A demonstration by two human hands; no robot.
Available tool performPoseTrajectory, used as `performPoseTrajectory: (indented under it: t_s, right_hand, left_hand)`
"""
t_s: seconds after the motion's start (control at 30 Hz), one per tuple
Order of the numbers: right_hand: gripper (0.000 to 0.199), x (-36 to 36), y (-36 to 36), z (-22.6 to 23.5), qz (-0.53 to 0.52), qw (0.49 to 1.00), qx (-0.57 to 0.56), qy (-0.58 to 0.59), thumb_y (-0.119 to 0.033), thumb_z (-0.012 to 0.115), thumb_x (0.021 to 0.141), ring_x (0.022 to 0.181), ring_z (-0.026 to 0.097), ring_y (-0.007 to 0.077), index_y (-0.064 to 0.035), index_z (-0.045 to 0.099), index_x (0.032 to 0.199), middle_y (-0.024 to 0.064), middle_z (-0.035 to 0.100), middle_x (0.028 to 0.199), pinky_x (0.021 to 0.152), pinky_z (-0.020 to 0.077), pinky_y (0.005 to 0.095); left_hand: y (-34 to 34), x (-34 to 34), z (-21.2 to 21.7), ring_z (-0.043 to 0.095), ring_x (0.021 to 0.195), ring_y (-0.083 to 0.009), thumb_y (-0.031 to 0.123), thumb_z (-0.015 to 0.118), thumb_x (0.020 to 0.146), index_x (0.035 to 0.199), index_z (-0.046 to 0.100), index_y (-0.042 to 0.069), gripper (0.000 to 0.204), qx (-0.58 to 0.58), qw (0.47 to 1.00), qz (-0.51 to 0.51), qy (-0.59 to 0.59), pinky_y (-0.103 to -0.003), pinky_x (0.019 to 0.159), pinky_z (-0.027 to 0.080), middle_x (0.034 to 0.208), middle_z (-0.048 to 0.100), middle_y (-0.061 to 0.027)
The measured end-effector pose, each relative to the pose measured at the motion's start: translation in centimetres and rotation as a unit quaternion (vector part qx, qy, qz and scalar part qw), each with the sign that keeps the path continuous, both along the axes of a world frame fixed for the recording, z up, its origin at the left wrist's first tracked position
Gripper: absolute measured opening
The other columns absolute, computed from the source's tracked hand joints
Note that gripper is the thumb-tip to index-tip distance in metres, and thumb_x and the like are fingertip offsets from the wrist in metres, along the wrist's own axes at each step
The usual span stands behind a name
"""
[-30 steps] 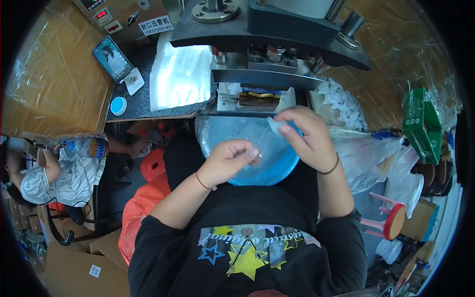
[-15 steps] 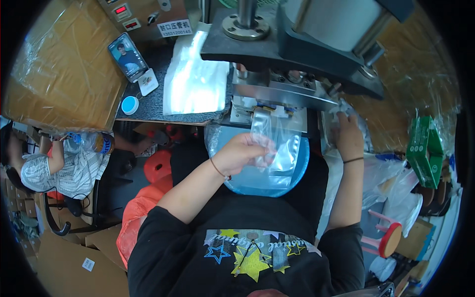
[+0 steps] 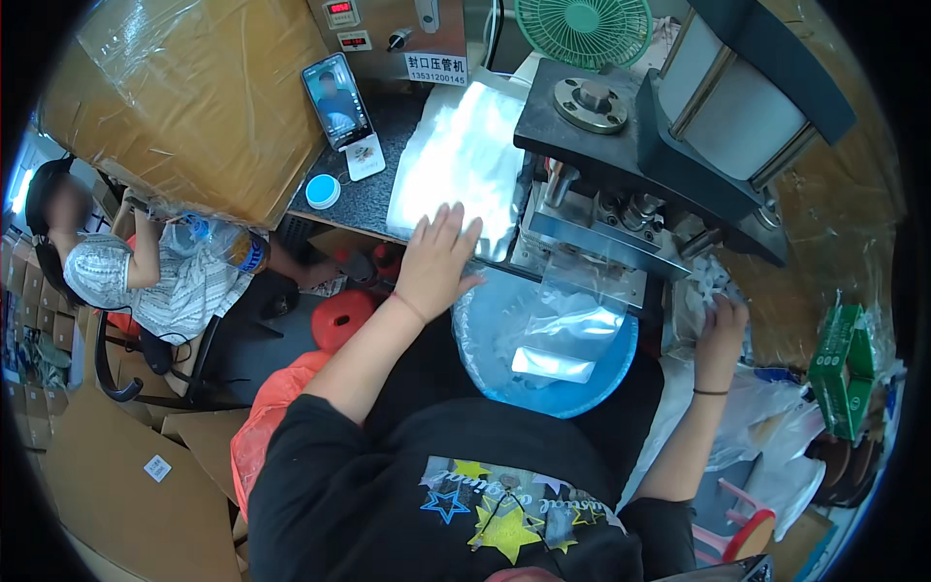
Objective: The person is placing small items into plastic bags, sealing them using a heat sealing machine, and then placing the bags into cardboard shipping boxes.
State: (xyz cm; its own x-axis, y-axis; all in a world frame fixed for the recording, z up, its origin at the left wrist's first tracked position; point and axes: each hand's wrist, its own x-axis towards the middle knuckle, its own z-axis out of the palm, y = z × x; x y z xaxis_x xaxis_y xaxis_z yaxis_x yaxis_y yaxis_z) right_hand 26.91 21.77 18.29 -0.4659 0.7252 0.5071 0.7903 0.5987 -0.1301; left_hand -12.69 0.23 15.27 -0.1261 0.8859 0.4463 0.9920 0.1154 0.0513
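My left hand (image 3: 438,260) lies with fingers stretched over the near edge of a stack of clear plastic bags (image 3: 456,155) on the dark worktop. One clear bag (image 3: 572,325) hangs from the front of a metal press (image 3: 611,228), over a blue basin (image 3: 504,373). No hand touches that bag. At the right of the press, my right hand (image 3: 722,335) reaches into a tray of small whitish pieces (image 3: 713,281). Its fingers are bent in among them; what they hold is too small to name.
A phone (image 3: 337,100) on a white stand and a round blue-lidded tub (image 3: 323,191) sit left of the bags. Behind are a control box (image 3: 388,39) and a green fan (image 3: 584,29). Large cartons (image 3: 194,107) flank the worktop. Another person (image 3: 165,272) sits at the left.
My left hand has let go of the hanging bag and moved left onto the bag stack. My right hand remains at the tray. The whole view has shifted.
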Motion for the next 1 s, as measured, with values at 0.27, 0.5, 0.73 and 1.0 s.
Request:
performPoseTrajectory:
  t_s: [0.27,0.5,0.73,1.0]
  right_hand:
    - [0.016,-4.4,-7.5,2.9,0.125,0.966,-0.156,0.164,-0.008,0.056,0.094,0.092,0.063,0.0349,-0.0007,0.061,0.108,0.0180,0.065,0.099,0.084,0.0492,0.0395]
    - [0.012,-9.5,-8.8,6.8,0.348,0.885,-0.209,0.227,-0.008,0.060,0.094,0.081,0.061,0.0226,0.0007,0.063,0.102,0.0114,0.065,0.093,0.075,0.0479,0.0315]
    - [0.015,-6.8,-7.6,6.5,0.345,0.878,-0.323,0.072,-0.014,0.057,0.097,0.086,0.062,0.0286,-0.0014,0.063,0.102,0.0136,0.065,0.094,0.078,0.0489,0.0369]
    - [0.027,-3.4,-1.6,4.0,0.051,0.993,-0.108,-0.024,-0.003,0.060,0.087,0.098,0.062,0.0402,-0.0061,0.064,0.114,0.0181,0.063,0.110,0.082,0.0506,0.0452]
  left_hand:
    - [-2.3,4.5,1.4,0.063,0.085,-0.0106,0.009,0.059,0.099,0.098,0.068,-0.001,0.014,0.043,0.825,-0.065,-0.560,-0.027,0.080,0.050,0.091,0.069,-0.0058]
    - [-1.2,10.4,2.5,0.064,0.082,-0.0076,0.012,0.064,0.096,0.100,0.069,-0.003,0.016,-0.080,0.785,-0.166,-0.591,-0.024,0.076,0.052,0.087,0.071,-0.0027]
    - [-0.8,13.0,1.2,0.070,0.089,-0.0184,0.025,0.056,0.103,0.111,0.065,-0.001,0.028,-0.220,0.506,-0.213,-0.807,-0.031,0.084,0.056,0.100,0.071,-0.0096]
    - [2.3,11.5,0.6,0.072,0.088,-0.0193,0.011,0.066,0.094,0.113,0.065,0.002,0.021,-0.219,0.447,-0.118,-0.859,-0.032,0.078,0.058,0.101,0.072,-0.0103]
